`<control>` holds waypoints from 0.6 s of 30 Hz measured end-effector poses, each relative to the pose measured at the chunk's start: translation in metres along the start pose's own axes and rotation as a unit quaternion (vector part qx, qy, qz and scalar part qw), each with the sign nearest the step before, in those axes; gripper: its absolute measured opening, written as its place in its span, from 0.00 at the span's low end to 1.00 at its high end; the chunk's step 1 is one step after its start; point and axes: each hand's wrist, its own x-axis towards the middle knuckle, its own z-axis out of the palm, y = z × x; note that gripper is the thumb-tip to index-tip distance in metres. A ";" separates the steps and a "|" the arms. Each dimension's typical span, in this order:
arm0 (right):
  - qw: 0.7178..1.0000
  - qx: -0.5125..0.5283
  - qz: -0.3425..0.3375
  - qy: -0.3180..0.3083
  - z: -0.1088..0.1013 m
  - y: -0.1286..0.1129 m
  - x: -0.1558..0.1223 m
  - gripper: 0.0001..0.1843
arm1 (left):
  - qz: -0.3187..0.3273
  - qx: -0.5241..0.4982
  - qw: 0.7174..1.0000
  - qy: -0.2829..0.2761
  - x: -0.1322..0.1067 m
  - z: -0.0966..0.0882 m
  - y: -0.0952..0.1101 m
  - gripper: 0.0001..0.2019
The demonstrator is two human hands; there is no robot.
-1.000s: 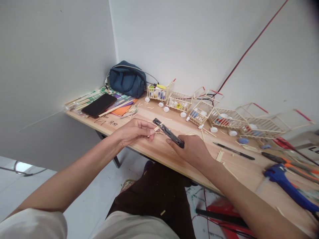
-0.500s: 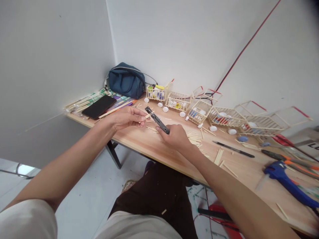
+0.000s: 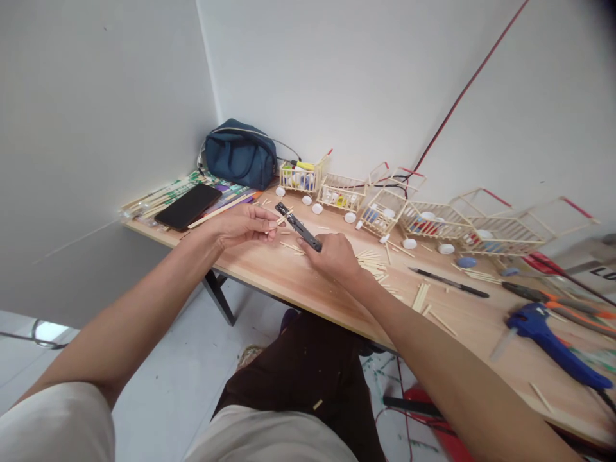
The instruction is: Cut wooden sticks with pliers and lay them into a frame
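Between the thumb and fingers of my left hand, a short thin wooden stick is pinched, its free end reaching to the jaws of a dark grey clipper. My right hand is closed around the clipper's rear end, with the tool slanting up to the left above the table. Whether the jaws bite into the stick cannot be made out. Cut sticks lie in a loose pile beside my right wrist, and a longer wooden stick lies behind my left hand.
Several small stick-built carts with white wheels line the wall. A black phone and a blue bag are at left. Rightward lie a pen, a blue glue gun and orange-handled pliers on the wooden table.
The whole view has shifted slightly. Both hands keep their grips, and the clipper and stick remain close together with little visible movement.
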 end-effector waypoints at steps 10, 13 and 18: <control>1.000 -0.022 -0.005 0.012 0.004 -0.001 0.007 0.38 | 0.002 0.003 1.000 0.025 0.000 -0.002 -0.002 0.12; 1.000 -0.025 -0.010 0.015 0.007 0.000 0.009 0.38 | 0.000 0.009 1.000 0.021 -0.001 -0.002 -0.001 0.12; 0.999 -0.040 -0.014 0.021 0.007 0.003 0.011 0.34 | 0.010 0.010 1.000 0.018 0.001 0.001 -0.002 0.12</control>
